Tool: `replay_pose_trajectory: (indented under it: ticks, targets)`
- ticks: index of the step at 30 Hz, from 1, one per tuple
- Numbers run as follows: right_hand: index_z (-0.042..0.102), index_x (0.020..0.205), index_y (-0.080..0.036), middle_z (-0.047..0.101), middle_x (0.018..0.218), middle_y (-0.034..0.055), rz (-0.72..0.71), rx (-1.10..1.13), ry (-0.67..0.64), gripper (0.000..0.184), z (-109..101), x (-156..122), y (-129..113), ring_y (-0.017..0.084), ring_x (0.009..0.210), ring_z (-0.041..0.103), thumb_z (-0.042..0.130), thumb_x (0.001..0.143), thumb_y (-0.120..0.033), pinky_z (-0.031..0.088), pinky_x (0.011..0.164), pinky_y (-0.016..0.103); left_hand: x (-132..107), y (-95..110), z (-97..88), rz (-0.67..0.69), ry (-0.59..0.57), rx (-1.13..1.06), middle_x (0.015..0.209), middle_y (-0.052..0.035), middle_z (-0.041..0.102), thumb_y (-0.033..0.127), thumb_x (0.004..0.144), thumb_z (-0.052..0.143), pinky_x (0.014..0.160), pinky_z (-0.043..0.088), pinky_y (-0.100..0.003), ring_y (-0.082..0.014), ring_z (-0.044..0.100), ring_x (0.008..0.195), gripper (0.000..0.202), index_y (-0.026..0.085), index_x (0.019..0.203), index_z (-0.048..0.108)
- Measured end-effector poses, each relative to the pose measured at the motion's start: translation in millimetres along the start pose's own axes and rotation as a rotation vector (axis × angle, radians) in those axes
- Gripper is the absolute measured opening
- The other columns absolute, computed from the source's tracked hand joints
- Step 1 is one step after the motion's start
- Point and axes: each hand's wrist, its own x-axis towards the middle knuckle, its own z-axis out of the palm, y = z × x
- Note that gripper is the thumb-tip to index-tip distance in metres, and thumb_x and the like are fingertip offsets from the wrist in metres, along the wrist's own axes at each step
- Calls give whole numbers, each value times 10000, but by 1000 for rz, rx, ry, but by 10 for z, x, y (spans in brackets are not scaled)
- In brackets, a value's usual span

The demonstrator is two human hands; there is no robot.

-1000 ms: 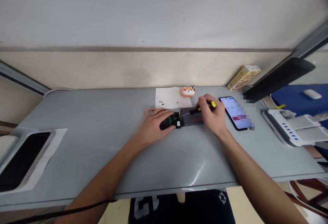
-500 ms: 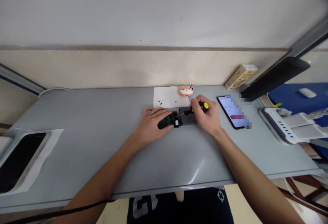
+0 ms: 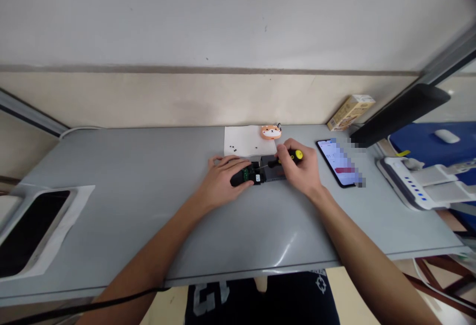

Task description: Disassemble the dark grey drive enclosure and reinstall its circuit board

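Observation:
A black handheld device [image 3: 237, 179] with an exposed green circuit board lies on the grey table. My left hand [image 3: 219, 182] is closed around its left end, fingers along the far side and thumb along the near side. My right hand [image 3: 303, 168] grips a black-and-yellow screwdriver [image 3: 296, 156], which slants down to the left. Its thin shaft reaches the open part of the device, but I cannot make out exactly what the tip touches. A dark grey casing section [image 3: 274, 173] extends right from the board, partly covered by my right hand.
Behind the device, a white paper sheet [image 3: 238, 136] bears several tiny dark screws and an orange animal-face case [image 3: 271, 132]. A phone [image 3: 338, 163] lies right of my hand. Farther right are a carton [image 3: 349, 112] and a white power strip [image 3: 405, 183]. A tablet-like device [image 3: 33, 230] lies left.

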Motion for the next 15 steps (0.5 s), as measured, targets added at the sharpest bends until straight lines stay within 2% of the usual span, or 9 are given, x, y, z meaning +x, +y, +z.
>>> replay_pose_trajectory:
  ticks: [9, 15]
  targets:
    - [539, 690, -199, 582, 647, -11, -56, -23, -54, 384, 21, -22, -52, 115, 588, 474, 568, 1005, -415, 380, 594, 285, 7, -3, -9, -4, -15, -2, 1367, -66, 705, 441, 939, 704, 1163, 304, -565, -308, 589, 1312, 424, 283, 1331, 668]
    - [560, 703, -207, 580, 640, -8, -31, -33, -42, 387, 15, -26, -45, 123, 557, 473, 566, 998, -457, 380, 572, 294, 13, -3, -9, -9, -15, -13, 1347, -77, 718, 441, 927, 713, 1135, 330, -571, -322, 590, 1305, 434, 284, 1330, 675]
